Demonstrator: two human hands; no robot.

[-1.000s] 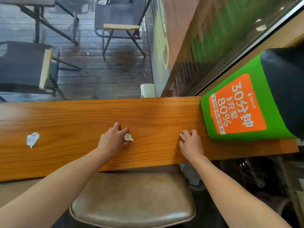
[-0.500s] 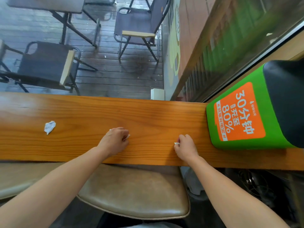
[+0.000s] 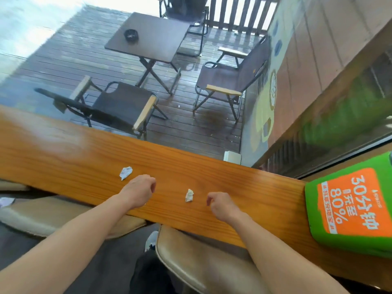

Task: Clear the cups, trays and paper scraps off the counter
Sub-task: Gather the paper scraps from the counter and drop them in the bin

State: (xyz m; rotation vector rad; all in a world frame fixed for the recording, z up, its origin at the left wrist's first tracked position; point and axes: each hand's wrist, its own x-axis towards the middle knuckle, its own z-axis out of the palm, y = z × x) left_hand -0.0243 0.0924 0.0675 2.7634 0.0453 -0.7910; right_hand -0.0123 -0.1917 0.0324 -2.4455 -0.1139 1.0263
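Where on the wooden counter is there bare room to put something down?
The counter is bare from the right hand to the green box, and also at the far left, beyond the left paper scrap. The middle is crowded: left hand, both scraps, the second between the hands.

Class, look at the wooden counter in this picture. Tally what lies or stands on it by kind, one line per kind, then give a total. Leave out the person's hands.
Crumpled paper scraps: 2, one beside the left hand, one between the hands
Green and orange box: 1
Cups: 0
Trays: 0
Total: 3
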